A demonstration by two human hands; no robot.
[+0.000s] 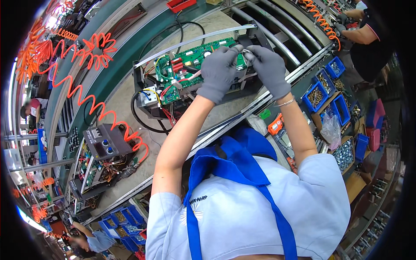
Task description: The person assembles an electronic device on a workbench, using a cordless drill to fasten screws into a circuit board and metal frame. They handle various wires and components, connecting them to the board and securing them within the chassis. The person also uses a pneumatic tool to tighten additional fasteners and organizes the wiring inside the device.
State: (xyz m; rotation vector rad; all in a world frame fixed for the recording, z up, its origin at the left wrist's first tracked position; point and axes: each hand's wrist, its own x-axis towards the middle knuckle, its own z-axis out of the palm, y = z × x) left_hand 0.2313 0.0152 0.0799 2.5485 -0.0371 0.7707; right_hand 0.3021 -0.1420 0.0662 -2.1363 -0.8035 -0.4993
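Note:
My left hand [218, 73] and my right hand [270, 72], both in grey gloves, meet over the right end of an open machine chassis. Their fingertips are pinched together around something small and pale, too covered to make out. Beneath them lies a green circuit board [210, 48], set in the dark metal frame, with red parts [177, 65] and white connectors on it. Red and white wires run along the board toward my left hand. A terminal block [150, 95] with yellow and black wires sits at the chassis's left end. A metal bar [193, 42] spans the far side.
Left on the bench stands a dark control unit [108, 142] with blue knobs, under an orange coiled hose [89, 100]. Steel rollers [281, 32] lie beyond the chassis. Blue bins [315, 98] of screws and an orange tool [275, 125] are at right. Co-workers [366, 41] work nearby.

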